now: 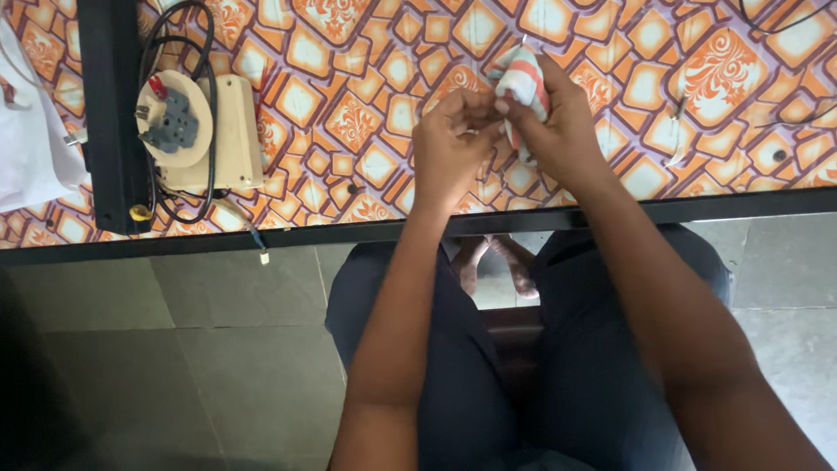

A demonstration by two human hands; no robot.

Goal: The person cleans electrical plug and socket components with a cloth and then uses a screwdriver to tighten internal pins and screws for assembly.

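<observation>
Under everything, a table point(366, 105) spread with an orange, white and lilac patterned covering, its dark front edge running across the view. Below that edge, grey floor tiles point(174, 349) and a lap in dark trousers point(558, 366), bare feet point(497, 262) glimpsed between the knees. At the far left, a fold of white cloth point(30, 131) beside a black upright bar point(109, 113) lying across the tabletop and overhanging the front edge. Just right of the bar, a cream-coloured machine housing point(231, 131) with a round cream disc point(174, 118) carrying a grey fitting and a small red part, looped about by black cable point(187, 35), one thin lead trailing off over the table edge. Near the right side, a small pale scrap point(676, 148) on the covering and a dark cord point(785, 17) in the top corner. Above the middle of the table, both forearms reaching up from the lap and meeting. Right hand point(567, 131) closed around a small bundle of pink-and-white striped fabric point(523, 83), the cloth poking out above the knuckles, well clear of the machine. Left hand point(449, 144) curled, fingertips pinched together against the fabric's lower edge beside the right thumb; whatever lies between those fingertips too small to make out. Most of the fabric hidden behind the right hand.
</observation>
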